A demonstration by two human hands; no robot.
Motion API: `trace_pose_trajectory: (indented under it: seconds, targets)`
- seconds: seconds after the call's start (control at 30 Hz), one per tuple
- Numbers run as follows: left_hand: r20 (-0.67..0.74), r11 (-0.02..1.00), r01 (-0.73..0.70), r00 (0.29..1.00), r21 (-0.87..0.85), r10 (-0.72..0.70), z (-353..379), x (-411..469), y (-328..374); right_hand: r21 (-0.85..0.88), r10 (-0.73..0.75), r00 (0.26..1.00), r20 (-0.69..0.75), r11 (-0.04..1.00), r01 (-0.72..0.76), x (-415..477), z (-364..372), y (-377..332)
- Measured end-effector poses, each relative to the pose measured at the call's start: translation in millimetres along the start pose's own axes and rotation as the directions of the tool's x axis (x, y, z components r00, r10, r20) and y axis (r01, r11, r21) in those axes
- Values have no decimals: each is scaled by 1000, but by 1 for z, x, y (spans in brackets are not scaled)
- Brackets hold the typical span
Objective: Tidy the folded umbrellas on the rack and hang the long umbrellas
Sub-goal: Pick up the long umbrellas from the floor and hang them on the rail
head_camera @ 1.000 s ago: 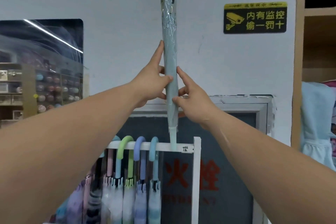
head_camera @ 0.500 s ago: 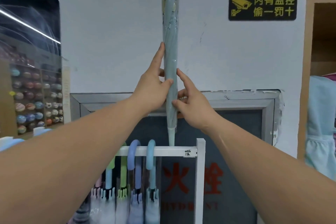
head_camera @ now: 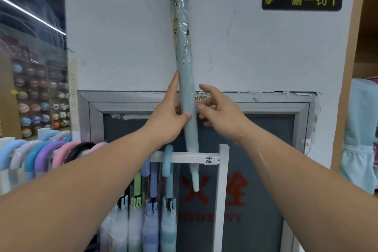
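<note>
Long umbrella (head_camera: 185,57), pale blue and sheathed in clear plastic, stands almost upright against the white wall (head_camera: 122,26), tip downward and its upper end out of the frame. The left hand (head_camera: 167,120) grips it at its lower part: the thumb is wrapped across the front of the folded canopy, the index finger lies straight up along its left side, and the other fingers are hidden behind it. The right hand (head_camera: 221,114) is just to the right of the shaft with fingers spread and loosely bent, holding nothing; blur hides whether its fingertips touch the plastic. Both forearms reach forward and upward.

The canopy is rolled tight and narrows downward, with dark and yellow print under the wrinkled sleeve and a small shiny label at hand height. Its lower end passes behind the rack's white top bar (head_camera: 184,158) near the right end, close to the corner with the right post (head_camera: 223,190), and the tip (head_camera: 195,182) shows below the bar. Just left of it a blue hooked umbrella (head_camera: 168,161) hangs from the bar, with more pastel handles (head_camera: 47,153) along the left stretch.
</note>
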State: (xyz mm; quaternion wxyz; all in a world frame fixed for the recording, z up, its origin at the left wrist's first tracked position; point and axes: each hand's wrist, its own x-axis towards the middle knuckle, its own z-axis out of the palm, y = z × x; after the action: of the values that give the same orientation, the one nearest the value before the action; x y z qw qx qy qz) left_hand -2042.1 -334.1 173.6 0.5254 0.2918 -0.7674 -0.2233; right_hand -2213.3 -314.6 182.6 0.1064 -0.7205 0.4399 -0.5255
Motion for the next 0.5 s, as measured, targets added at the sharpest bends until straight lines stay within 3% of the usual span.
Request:
trace_pose_trajectory:
  seconds: [0.17, 0.5]
  targets:
    - [27, 1000, 23, 999, -2, -23, 2, -12, -5, 17, -72, 996, -60, 997, 73, 15, 2, -19]
    - [113, 993, 61, 991, 100, -73, 1, -24, -16, -15, -74, 997, -4, 997, 74, 9, 12, -11]
